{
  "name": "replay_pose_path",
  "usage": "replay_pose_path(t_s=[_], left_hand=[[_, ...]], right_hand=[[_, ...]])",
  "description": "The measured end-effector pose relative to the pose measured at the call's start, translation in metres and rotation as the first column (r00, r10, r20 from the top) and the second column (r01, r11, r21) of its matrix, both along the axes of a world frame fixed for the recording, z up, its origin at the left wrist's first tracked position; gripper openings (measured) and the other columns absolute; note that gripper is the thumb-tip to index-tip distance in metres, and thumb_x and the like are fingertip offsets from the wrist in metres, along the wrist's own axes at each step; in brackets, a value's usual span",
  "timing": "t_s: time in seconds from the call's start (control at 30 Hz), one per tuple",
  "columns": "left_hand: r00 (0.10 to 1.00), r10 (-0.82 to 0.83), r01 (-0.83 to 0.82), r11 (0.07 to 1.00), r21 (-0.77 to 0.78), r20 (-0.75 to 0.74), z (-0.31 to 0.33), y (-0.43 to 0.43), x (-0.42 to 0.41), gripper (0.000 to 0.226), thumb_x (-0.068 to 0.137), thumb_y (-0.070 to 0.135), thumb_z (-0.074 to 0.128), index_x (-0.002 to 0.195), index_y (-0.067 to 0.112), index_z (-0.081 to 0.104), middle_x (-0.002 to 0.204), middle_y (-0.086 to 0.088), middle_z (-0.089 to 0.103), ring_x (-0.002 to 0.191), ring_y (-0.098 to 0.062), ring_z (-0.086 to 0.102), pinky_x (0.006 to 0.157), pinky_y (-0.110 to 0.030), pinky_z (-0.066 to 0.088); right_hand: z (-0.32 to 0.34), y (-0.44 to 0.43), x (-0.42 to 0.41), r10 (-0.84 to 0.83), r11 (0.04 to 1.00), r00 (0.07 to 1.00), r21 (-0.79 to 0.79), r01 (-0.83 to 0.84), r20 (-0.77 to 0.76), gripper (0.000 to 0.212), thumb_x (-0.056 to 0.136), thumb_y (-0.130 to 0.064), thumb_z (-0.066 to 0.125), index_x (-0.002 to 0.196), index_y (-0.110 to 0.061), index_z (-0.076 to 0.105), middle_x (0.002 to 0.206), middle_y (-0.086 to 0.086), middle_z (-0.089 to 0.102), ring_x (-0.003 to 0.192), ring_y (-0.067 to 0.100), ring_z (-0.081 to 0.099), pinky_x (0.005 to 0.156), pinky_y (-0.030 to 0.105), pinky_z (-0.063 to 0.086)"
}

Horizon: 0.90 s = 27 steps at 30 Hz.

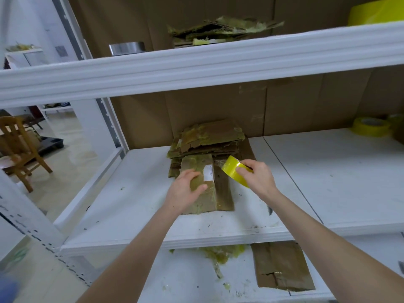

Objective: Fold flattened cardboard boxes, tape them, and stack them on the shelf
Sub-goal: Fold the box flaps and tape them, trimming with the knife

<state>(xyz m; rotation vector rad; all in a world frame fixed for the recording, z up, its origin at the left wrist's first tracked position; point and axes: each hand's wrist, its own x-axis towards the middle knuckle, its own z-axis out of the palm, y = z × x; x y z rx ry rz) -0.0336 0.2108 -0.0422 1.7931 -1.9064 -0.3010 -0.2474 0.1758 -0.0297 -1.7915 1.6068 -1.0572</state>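
Observation:
A small brown cardboard box (206, 194), patched with old yellowish tape and bearing a white label, lies on the white middle shelf (135, 193). My left hand (185, 190) grips its left side, fingers curled over the top. My right hand (256, 178) holds a yellow tape roll (232, 169) just right of the box, near its far end. Behind the box sits a stack of flattened, worn cardboard boxes (209, 138).
More torn flattened cardboard (220, 29) and a silver tape roll (126, 48) sit on the upper shelf. Another yellow tape roll (370, 125) lies at the middle shelf's far right. A flat cardboard piece (282, 265) lies on the lower shelf. A wooden chair (19, 149) stands left.

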Motion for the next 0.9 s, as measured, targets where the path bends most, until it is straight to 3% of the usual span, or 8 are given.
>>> replay_pose_path(t_s=[0.1,0.3,0.37,0.43,0.5,0.57,0.7,0.9], left_hand=[[1.000,0.000,-0.002,0.997,-0.077,-0.025,0.004,0.001,-0.006,0.052,0.091,0.040,0.058,0.138,0.021,0.047,0.145,0.002,0.043,0.130,-0.017,0.043,0.106,-0.033,0.037],[0.907,-0.078,0.033,0.993,-0.116,-0.414,0.020,-0.004,-0.033,0.058,0.090,0.028,0.063,0.143,0.020,0.041,0.140,0.002,0.048,0.129,-0.012,0.044,0.108,-0.033,0.038],[0.897,-0.063,0.012,0.993,-0.118,-0.437,0.025,-0.007,-0.040,0.043,0.088,0.025,0.067,0.129,0.020,0.058,0.120,0.006,0.060,0.110,-0.007,0.056,0.100,-0.031,0.046],[0.893,0.004,-0.081,0.985,-0.152,-0.451,0.031,-0.009,-0.043,0.010,0.084,0.022,0.070,0.093,0.022,0.073,0.091,0.009,0.069,0.085,-0.007,0.062,0.086,-0.033,0.052],[0.855,0.061,-0.146,0.981,-0.126,-0.515,0.035,-0.010,-0.043,0.011,0.083,0.021,0.069,0.073,0.024,0.070,0.076,0.005,0.070,0.078,-0.014,0.066,0.079,-0.034,0.055],[0.756,0.072,-0.161,0.984,-0.078,-0.650,0.036,-0.012,-0.042,0.016,0.086,0.020,0.067,0.070,0.021,0.067,0.074,-0.003,0.071,0.076,-0.020,0.070,0.077,-0.036,0.058],[0.641,0.077,-0.220,0.972,-0.087,-0.763,0.042,-0.005,-0.030,0.019,0.090,0.020,0.064,0.072,0.014,0.063,0.070,-0.007,0.068,0.067,-0.019,0.066,0.068,-0.033,0.059],[0.559,0.089,-0.221,0.974,-0.045,-0.824,0.031,0.024,-0.009,0.020,0.091,0.011,0.063,0.070,0.009,0.063,0.063,-0.007,0.062,0.060,-0.015,0.061,0.058,-0.024,0.053]], right_hand=[[0.004,0.002,-0.001,0.021,1.000,1.000,-0.014,-0.021,0.020,0.025,0.090,-0.023,0.059,0.112,-0.017,0.069,0.095,0.004,0.066,0.091,0.023,0.058,0.069,0.030,0.042],[0.011,0.012,0.001,0.136,0.991,0.980,-0.021,-0.134,0.148,0.013,0.086,-0.018,0.063,0.092,-0.026,0.071,0.087,0.000,0.068,0.087,0.023,0.061,0.072,0.035,0.048],[0.012,0.016,0.002,0.172,0.985,0.974,-0.021,-0.171,0.145,0.012,0.087,-0.018,0.063,0.093,-0.023,0.072,0.086,-0.003,0.068,0.085,0.020,0.060,0.070,0.033,0.048],[0.014,0.019,0.001,0.189,0.982,0.974,-0.017,-0.189,0.128,0.012,0.088,-0.020,0.063,0.096,-0.021,0.072,0.084,-0.006,0.066,0.082,0.016,0.058,0.068,0.033,0.049],[0.017,0.020,-0.001,0.208,0.978,0.968,-0.032,-0.205,0.139,0.007,0.089,-0.024,0.064,0.089,-0.025,0.071,0.081,-0.007,0.065,0.080,0.015,0.058,0.066,0.034,0.049],[0.024,0.022,-0.003,0.255,0.967,0.954,-0.042,-0.252,0.160,0.008,0.088,-0.030,0.067,0.081,-0.028,0.067,0.074,-0.009,0.064,0.075,0.012,0.058,0.065,0.031,0.046],[0.038,0.033,-0.003,0.432,0.887,0.863,0.050,-0.459,0.260,0.023,0.085,-0.034,0.071,0.079,-0.011,0.068,0.066,-0.004,0.064,0.064,0.006,0.058,0.062,0.019,0.043],[0.043,0.032,0.004,0.441,0.890,0.891,0.073,-0.450,0.106,0.034,0.076,-0.041,0.078,0.068,-0.011,0.062,0.060,-0.005,0.054,0.058,0.007,0.050,0.058,0.024,0.036]])
